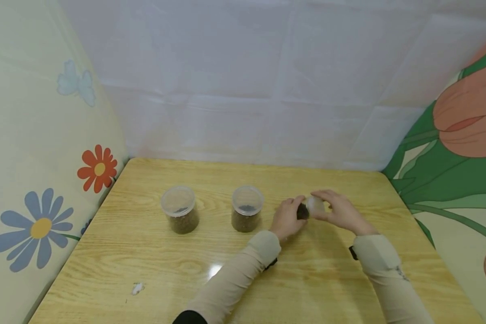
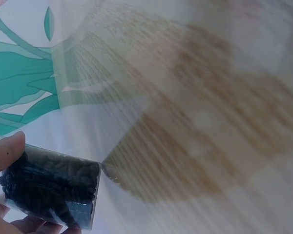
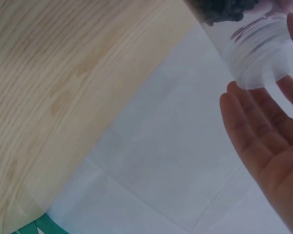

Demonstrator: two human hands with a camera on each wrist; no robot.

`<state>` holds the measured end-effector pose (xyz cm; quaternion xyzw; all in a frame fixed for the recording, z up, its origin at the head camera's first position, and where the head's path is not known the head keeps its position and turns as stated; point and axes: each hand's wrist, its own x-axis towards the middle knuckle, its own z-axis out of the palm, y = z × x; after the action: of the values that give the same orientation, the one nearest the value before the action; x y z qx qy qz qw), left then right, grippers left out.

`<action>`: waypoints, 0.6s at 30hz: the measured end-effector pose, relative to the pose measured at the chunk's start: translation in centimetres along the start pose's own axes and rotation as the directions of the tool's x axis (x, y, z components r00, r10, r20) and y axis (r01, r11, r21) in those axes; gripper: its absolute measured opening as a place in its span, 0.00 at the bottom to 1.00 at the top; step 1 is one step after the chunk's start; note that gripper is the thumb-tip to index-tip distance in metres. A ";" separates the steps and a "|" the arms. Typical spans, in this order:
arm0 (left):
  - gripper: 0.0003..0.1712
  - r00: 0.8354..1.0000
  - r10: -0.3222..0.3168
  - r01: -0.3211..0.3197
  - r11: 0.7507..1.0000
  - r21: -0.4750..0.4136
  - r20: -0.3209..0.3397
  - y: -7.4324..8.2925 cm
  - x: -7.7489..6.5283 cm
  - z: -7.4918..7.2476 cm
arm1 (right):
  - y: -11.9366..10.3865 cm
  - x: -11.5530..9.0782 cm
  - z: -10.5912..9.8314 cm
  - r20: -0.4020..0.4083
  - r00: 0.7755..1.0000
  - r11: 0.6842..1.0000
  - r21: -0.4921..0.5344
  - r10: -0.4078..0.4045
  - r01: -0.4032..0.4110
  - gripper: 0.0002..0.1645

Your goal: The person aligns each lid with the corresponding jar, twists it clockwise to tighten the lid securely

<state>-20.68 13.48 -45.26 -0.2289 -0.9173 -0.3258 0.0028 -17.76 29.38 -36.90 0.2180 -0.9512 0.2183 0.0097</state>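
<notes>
A clear plastic jar (image 1: 303, 212) holding dark, lumpy pieces is tilted over on its side, above the right part of the table. My left hand (image 1: 286, 219) grips it round the body; the left wrist view shows the thumb on top of the jar (image 2: 51, 187) and fingers beneath. At the other end, my right hand (image 1: 339, 211) holds the translucent lid (image 1: 316, 205) between thumb and fingers. In the right wrist view the lid (image 3: 263, 68) is at the jar's mouth; whether it is threaded on, I cannot tell.
Two more clear jars stand upright with lids on, one in the middle (image 1: 246, 218) and one farther left (image 1: 183, 220), with brownish contents. The wooden table (image 1: 178, 279) has a small white mark (image 1: 137, 288) near the front left. White cloth (image 1: 227, 90) hangs behind it.
</notes>
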 end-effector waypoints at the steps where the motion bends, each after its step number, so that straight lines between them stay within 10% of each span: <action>1: 0.38 1.000 0.000 0.000 1.000 0.002 0.000 0.0 0.0 0.0 | 0.0 0.0 0.0 0.000 1.000 1.000 0.003 0.002 -0.002 0.34; 18: 0.37 1.000 0.013 -0.013 1.000 0.010 -0.002 0.0 0.2 0.2 | 0.2 0.0 0.1 -0.003 1.000 0.999 -0.020 0.030 -0.030 0.37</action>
<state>-20.84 13.65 -45.41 -0.2345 -0.9174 -0.3215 0.0067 -17.80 29.54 -37.13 0.2032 -0.9565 0.2091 0.0101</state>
